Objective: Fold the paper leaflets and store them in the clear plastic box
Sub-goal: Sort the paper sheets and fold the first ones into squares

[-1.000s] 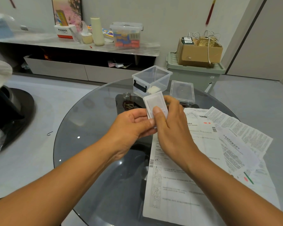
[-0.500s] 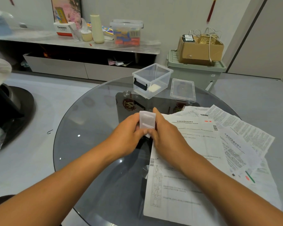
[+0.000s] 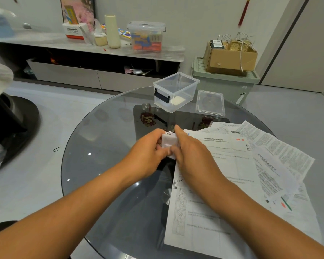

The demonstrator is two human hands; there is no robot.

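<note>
Centre of frame: left hand (image 3: 150, 152) and right hand (image 3: 192, 152) both pinch a small folded leaflet (image 3: 169, 144), fingers curled round it, held just above the glass table (image 3: 101, 146). Judged light, springy paper; thick at this many folds, so it likely wants to pop open. Best held flat across the faces with thumb on the crease, not by a corner. Not fragile, a bit slick.

Clear plastic box (image 3: 175, 91) sits upper centre, open top, one folded piece (image 3: 178, 100) already inside, black latch facing the camera. Lid (image 3: 209, 103) lies just beside it, to the right. Unfolded leaflets (image 3: 232, 174) spread over right and lower right, overlapping; one runs under the right hand.

Room: bare glass between hands and box gives an open path up the frame. Box walls are upright, so entry should be from above. Table rim curves at left, well apart from the hands.
</note>
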